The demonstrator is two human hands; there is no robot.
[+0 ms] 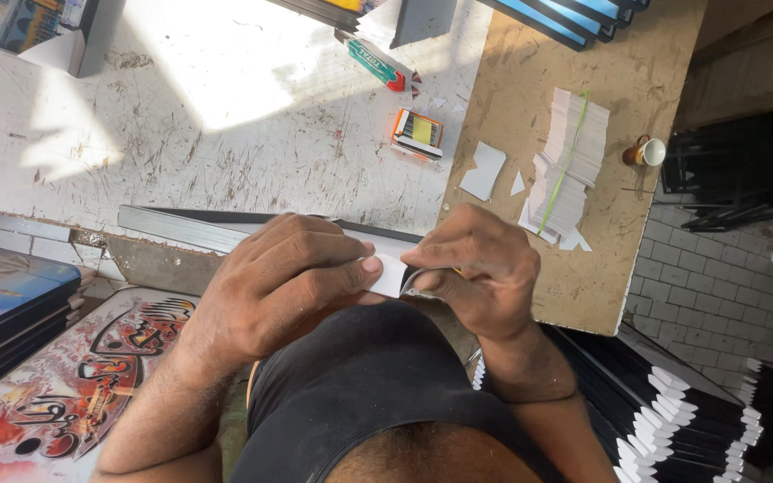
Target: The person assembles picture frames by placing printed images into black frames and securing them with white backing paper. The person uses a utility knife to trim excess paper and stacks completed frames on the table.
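My left hand [270, 286] and my right hand [480, 268] meet close to my chest, over the near edge of a long grey and black frame [190, 228] lying on the worn white table [225, 116]. Between the fingertips of both hands is a small white card piece [389, 275]; the left thumb presses on it. The right hand also grips a thin metal tool whose curved edge [413, 284] shows under the fingers; what kind of tool it is cannot be told.
A brown board [574, 152] at right carries a stack of white card strips [570, 165], loose card scraps [483, 170] and a small cup [646, 152]. A small orange box [417, 134] and a green and red tube [376, 64] lie on the table. Printed panels [64, 385] and stacked black frames [673, 411] lie below.
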